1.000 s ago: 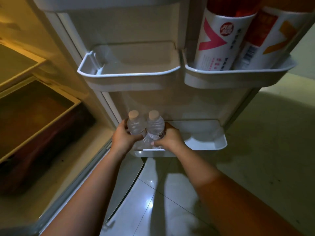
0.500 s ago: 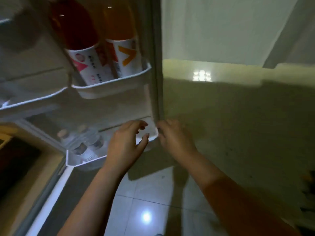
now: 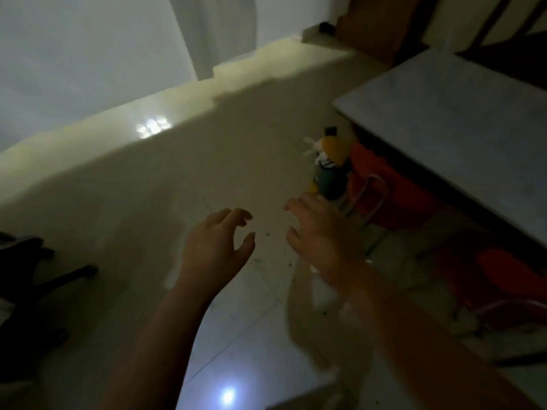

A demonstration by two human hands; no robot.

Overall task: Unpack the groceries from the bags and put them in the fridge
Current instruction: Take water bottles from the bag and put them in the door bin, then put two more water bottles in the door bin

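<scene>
My left hand (image 3: 217,247) hovers over the pale tiled floor, fingers curled apart and holding nothing. To its right, my right hand (image 3: 321,235) is also empty with spread fingers. Just beyond the right hand, a cluster of groceries (image 3: 328,167) sits on the floor: a yellow and dark green item with a white label, beside an orange-red bag (image 3: 384,187). The view is dim and blurred, so the items cannot be named. The fridge is out of view.
A grey table top (image 3: 461,137) fills the right side, with the bags beneath its edge. Another red bag (image 3: 503,279) lies lower right. A dark chair base (image 3: 32,267) stands at the left. A white wall (image 3: 88,54) runs behind.
The view has swung right, away from the fridge door and its bottles, to the floor and the bags. Both hands let go of the water bottles and now hang empty.
</scene>
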